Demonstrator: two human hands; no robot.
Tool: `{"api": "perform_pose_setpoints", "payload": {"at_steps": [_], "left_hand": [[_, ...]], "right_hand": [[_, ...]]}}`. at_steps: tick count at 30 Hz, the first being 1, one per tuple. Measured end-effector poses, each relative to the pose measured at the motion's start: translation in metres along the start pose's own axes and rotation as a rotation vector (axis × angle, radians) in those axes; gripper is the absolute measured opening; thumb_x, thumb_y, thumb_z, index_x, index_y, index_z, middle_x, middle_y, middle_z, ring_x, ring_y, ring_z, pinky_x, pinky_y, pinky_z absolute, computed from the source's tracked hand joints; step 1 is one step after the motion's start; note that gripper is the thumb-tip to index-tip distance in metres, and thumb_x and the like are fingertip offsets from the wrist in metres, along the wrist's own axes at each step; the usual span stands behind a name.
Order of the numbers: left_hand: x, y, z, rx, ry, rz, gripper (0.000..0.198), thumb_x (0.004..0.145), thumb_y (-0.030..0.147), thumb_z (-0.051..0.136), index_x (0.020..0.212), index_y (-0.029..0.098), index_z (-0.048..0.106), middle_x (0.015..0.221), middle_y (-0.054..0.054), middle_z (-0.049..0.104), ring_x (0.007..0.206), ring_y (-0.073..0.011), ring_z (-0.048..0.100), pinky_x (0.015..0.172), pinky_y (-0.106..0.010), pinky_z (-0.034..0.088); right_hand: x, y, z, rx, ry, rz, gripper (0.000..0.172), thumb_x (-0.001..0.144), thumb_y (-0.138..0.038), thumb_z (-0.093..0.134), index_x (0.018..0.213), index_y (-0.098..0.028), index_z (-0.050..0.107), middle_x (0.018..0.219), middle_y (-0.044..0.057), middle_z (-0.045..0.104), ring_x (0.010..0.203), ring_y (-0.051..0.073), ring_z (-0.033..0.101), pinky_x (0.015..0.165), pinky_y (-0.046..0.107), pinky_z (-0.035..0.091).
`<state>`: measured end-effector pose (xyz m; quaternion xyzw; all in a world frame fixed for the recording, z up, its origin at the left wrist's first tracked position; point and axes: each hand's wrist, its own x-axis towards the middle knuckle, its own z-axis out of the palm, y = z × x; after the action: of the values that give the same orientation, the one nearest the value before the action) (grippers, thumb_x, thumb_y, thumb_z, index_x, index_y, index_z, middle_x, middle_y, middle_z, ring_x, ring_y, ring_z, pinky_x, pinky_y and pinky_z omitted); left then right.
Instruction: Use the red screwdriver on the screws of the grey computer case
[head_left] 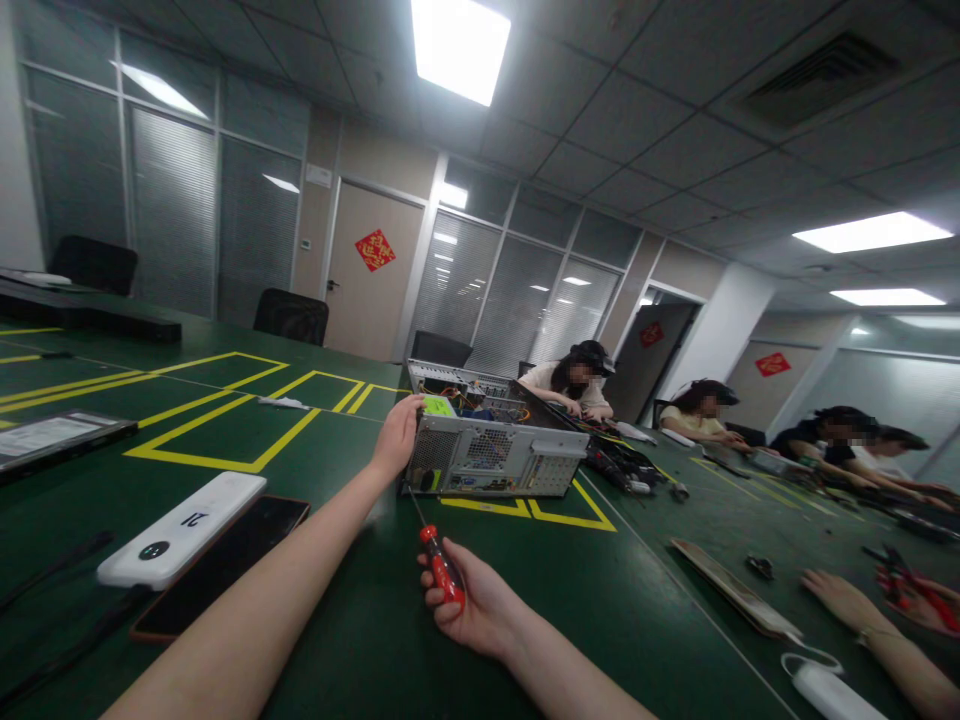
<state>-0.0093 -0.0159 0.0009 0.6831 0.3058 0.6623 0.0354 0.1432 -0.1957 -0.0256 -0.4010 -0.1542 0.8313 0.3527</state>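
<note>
An open desktop computer case (491, 450) lies on the green table (360, 620), its rear panel facing me. My left hand (396, 438) reaches out and grips the case's left top corner. My right hand (469, 605), closer to me, is closed around the red handle of a screwdriver (441, 566). The screwdriver's thin shaft points up and away toward the lower left of the case's rear panel.
A white power bank (180, 530) lies on a dark phone (225, 565) at the left. Yellow tape lines (225, 460) mark the table. Several other people work on hardware at the right, and another person's hand (844, 600) rests near a flat panel (731, 585).
</note>
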Motion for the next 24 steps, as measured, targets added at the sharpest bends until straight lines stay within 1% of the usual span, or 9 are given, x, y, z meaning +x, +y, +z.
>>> {"api": "perform_pose_setpoints", "payload": {"at_steps": [3,5,7,11,14,16,19,21,24], "left_hand": [[0.0001,0.0015,-0.0008,0.001,-0.001,-0.001,0.037,0.095,0.034,0.023,0.102,0.018,0.056,0.118,-0.01,0.059,0.115,-0.0201,0.053,0.103,-0.043,0.04],[0.0001,0.0018,-0.001,0.005,-0.002,0.0,0.037,0.095,0.034,0.023,0.102,0.018,0.056,0.118,-0.01,0.059,0.115,-0.0201,0.053,0.103,-0.044,0.04],[0.0001,0.0015,-0.0009,0.008,-0.006,0.0,0.037,0.095,0.033,0.023,0.102,0.018,0.056,0.118,-0.01,0.059,0.115,-0.02,0.053,0.103,-0.044,0.04],[-0.0001,-0.0007,0.0005,0.003,-0.002,0.0,0.037,0.095,0.033,0.024,0.102,0.018,0.057,0.118,-0.01,0.06,0.115,-0.0202,0.053,0.103,-0.044,0.04],[-0.0003,-0.002,0.0014,-0.002,0.001,0.004,0.037,0.095,0.033,0.024,0.102,0.018,0.057,0.118,-0.011,0.059,0.115,-0.0203,0.053,0.103,-0.044,0.04],[-0.0004,-0.0021,0.0014,-0.002,-0.002,0.007,0.037,0.095,0.033,0.023,0.102,0.018,0.056,0.119,-0.011,0.059,0.115,-0.0201,0.053,0.103,-0.043,0.04],[-0.0003,-0.0018,0.0009,0.001,-0.002,0.008,0.037,0.095,0.033,0.023,0.102,0.018,0.056,0.118,-0.011,0.059,0.115,-0.02,0.053,0.103,-0.044,0.04],[0.0,-0.0017,0.0006,0.003,-0.002,0.004,0.037,0.095,0.033,0.023,0.102,0.018,0.056,0.118,-0.011,0.059,0.115,-0.0202,0.053,0.103,-0.044,0.04],[0.0002,-0.0015,0.0004,0.006,-0.005,0.0,0.037,0.095,0.033,0.023,0.102,0.018,0.056,0.118,-0.011,0.059,0.115,-0.0204,0.052,0.103,-0.044,0.04]], "right_hand": [[-0.0012,-0.0005,0.0013,-0.015,0.033,-0.03,0.022,0.089,-0.028,0.047,0.079,-0.01,0.054,0.063,0.002,0.055,0.043,0.003,0.044,0.034,0.006,0.022],[-0.002,-0.0004,0.0025,-0.016,0.042,-0.029,0.018,0.089,-0.023,0.048,0.075,-0.011,0.053,0.063,0.002,0.054,0.044,0.002,0.044,0.034,0.005,0.021],[-0.0026,0.0,0.0037,-0.008,0.056,-0.019,0.019,0.089,-0.024,0.048,0.076,-0.011,0.053,0.064,0.003,0.055,0.044,0.002,0.046,0.035,0.006,0.025],[-0.0036,0.0013,0.0061,-0.013,0.084,-0.008,0.03,0.092,-0.033,0.041,0.084,-0.009,0.056,0.063,0.004,0.059,0.05,0.007,0.054,0.042,0.013,0.041],[-0.0035,0.0017,0.0068,-0.041,0.066,-0.002,0.035,0.093,-0.035,0.037,0.09,-0.007,0.058,0.062,0.003,0.059,0.049,0.009,0.056,0.044,0.016,0.045],[-0.0031,0.0012,0.0061,-0.04,0.051,0.008,0.035,0.093,-0.034,0.036,0.092,-0.007,0.058,0.061,0.003,0.059,0.047,0.009,0.055,0.041,0.015,0.042],[-0.0022,-0.0004,0.0041,-0.022,0.043,0.01,0.035,0.093,-0.034,0.036,0.092,-0.007,0.057,0.06,0.003,0.057,0.045,0.007,0.051,0.035,0.011,0.033],[-0.0018,-0.0013,0.0028,-0.014,0.043,-0.002,0.03,0.091,-0.034,0.041,0.09,-0.008,0.056,0.061,0.003,0.057,0.045,0.006,0.05,0.034,0.009,0.029],[-0.0018,-0.0016,0.0019,-0.024,0.065,-0.027,0.019,0.089,-0.028,0.047,0.084,-0.011,0.054,0.063,0.002,0.056,0.045,0.004,0.047,0.035,0.007,0.026]]}}
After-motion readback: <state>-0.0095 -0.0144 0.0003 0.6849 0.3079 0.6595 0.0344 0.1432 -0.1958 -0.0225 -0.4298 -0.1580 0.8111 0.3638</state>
